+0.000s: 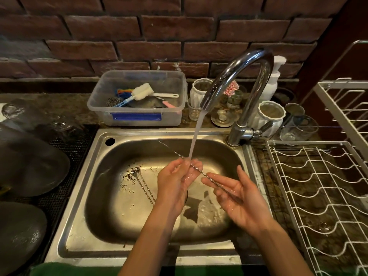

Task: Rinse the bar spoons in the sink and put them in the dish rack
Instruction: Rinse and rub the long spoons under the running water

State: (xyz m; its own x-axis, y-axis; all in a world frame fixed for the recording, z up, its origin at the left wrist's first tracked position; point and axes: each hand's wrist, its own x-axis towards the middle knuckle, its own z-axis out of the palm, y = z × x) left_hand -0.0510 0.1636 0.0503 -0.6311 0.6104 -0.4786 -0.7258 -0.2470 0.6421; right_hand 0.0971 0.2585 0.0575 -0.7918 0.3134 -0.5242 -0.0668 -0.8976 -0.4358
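A long twisted bar spoon point(200, 171) runs slanted across the steel sink point(95, 176), under the water stream point(196, 134) from the chrome tap point(245, 76). My left hand point(177, 176) pinches its middle right where the water lands. Its near end lies across the fingers of my right hand point(237, 198), held loosely, palm up. Two more bar spoons point(144, 186) lie on the sink floor to the left, among dark specks. The white wire dish rack point(318, 188) stands to the right of the sink with nothing in its lower tier.
A clear plastic tub point(137, 116) with brushes and scourers sits behind the sink. White ribbed jars point(268, 116), small glasses and a pump bottle point(272, 82) crowd around the tap base. Dark round trays point(29, 166) rest on a mat at the left. A brick wall stands behind.
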